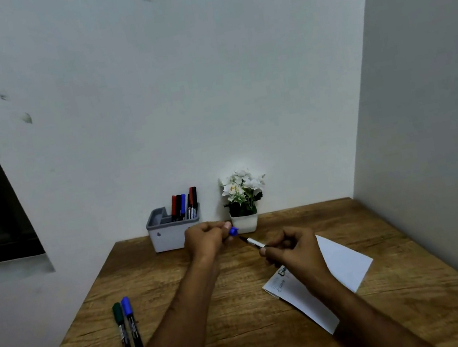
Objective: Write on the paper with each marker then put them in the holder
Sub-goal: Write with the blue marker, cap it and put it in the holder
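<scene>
My left hand is shut on a blue marker cap, held above the wooden desk in front of the holder. My right hand grips an uncapped marker whose dark tip points up-left toward the cap, a small gap between them. The white paper lies under my right forearm, with some handwriting near its left corner. The grey-and-white holder stands at the desk's back edge with several markers upright in its right compartment. A green marker and a blue marker lie side by side at front left.
A small white pot of white flowers stands right of the holder against the wall. The desk sits in a corner, with walls behind and to the right. A dark window is at the far left.
</scene>
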`<state>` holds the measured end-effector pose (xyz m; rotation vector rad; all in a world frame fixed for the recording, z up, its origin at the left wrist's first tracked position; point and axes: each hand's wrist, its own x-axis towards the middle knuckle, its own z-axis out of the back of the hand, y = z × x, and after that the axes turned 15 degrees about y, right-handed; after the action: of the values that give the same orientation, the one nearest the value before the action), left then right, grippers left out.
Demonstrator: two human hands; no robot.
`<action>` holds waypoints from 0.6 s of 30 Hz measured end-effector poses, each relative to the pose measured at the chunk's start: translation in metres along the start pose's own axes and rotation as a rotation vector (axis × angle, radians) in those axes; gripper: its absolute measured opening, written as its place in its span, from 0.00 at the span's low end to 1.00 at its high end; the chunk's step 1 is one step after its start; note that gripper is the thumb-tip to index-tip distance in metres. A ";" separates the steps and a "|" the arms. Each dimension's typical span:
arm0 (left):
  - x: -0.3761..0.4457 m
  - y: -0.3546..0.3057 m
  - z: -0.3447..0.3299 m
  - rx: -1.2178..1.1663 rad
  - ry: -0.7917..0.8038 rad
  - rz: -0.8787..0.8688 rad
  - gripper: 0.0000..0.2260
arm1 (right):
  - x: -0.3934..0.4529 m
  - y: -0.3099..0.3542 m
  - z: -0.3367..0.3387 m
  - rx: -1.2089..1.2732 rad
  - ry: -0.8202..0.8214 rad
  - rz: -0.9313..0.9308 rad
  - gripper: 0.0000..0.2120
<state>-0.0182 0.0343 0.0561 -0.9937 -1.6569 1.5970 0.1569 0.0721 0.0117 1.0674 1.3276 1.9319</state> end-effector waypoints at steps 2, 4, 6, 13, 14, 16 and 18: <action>-0.001 0.001 -0.001 -0.011 0.015 0.000 0.04 | 0.000 0.001 -0.003 -0.001 0.006 0.000 0.06; -0.002 0.005 -0.003 -0.008 0.036 -0.004 0.04 | 0.000 0.003 -0.005 -0.008 0.010 0.002 0.05; -0.006 0.007 -0.007 -0.009 0.057 -0.022 0.03 | 0.001 0.004 -0.006 -0.013 0.000 0.003 0.05; -0.013 0.002 -0.017 0.051 0.012 -0.067 0.02 | 0.002 0.007 -0.010 -0.005 -0.050 0.061 0.06; -0.012 0.001 -0.017 0.052 0.003 -0.068 0.03 | 0.002 0.007 -0.011 0.005 -0.056 0.074 0.07; -0.012 -0.001 -0.018 0.055 -0.014 -0.073 0.04 | 0.005 0.009 -0.013 0.028 -0.060 0.088 0.06; -0.010 -0.002 -0.017 0.041 -0.032 -0.075 0.05 | 0.008 0.009 -0.016 0.053 -0.059 0.092 0.05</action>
<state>0.0012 0.0343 0.0596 -0.8792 -1.6563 1.5993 0.1392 0.0676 0.0190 1.2217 1.3244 1.9253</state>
